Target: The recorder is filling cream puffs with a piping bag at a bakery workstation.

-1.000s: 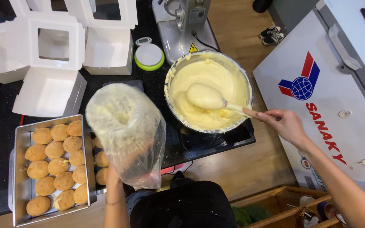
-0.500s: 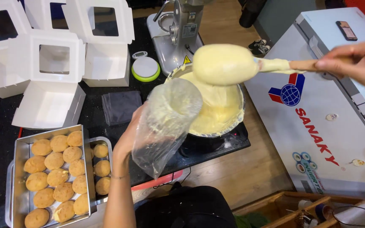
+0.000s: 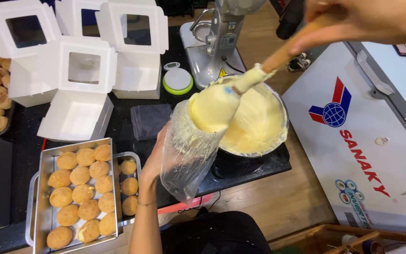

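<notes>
I've got my left hand (image 3: 158, 157) wrapped around the clear piping bag (image 3: 189, 150), fingers closed on its side, holding it up over the front edge of the counter (image 3: 118, 127) just in front of the metal bowl (image 3: 278, 136) of yellow cream. My right hand (image 3: 358, 19) is clamped on the wooden handle of the spatula (image 3: 226, 96), and its blade, heaped with cream, sits right at the bag's open mouth. So by my reading this is the loading step: a scoop going into the bag. The bag's long axis runs on a slant, mouth up and toward the bowl, closed tip hanging down toward me and the counter's edge. The spatula lies along much the same diagonal, blade low at the left, handle rising to the upper right. The next move, I'd judge, calls for pushing the blade deeper and wiping it clean against the bag wall while my left hand pinches from outside. Beside my left wrist sits the tray (image 3: 43, 188) of round golden buns (image 3: 81, 188), with open white boxes (image 3: 78, 94) behind it
</notes>
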